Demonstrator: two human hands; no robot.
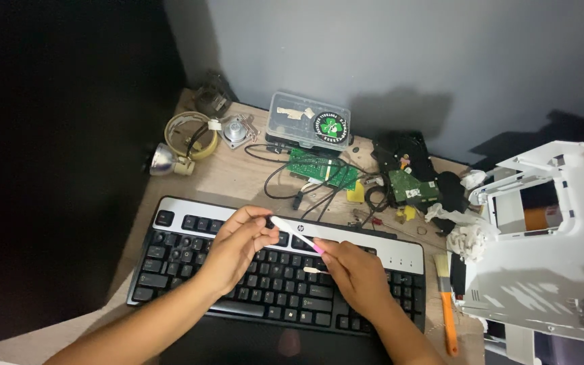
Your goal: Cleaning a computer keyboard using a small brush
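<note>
A black keyboard [184, 253] with a silver top strip lies on the wooden desk. Above its middle keys my left hand [238, 247] pinches the white end of a thin white and pink stick [297, 234]. My right hand [353, 270] grips the stick's pink end and also has a small cotton swab [312, 270] under its thumb. The stick hangs slanted between both hands, just above the keys.
An orange-handled brush [447, 304] lies right of the keyboard beside a white plastic machine housing [555, 270]. Behind are green circuit boards [322, 169], black cables, a clear plastic box [309, 120], a lamp bulb [163, 161], a tape ring [187, 132] and crumpled tissue [468, 236].
</note>
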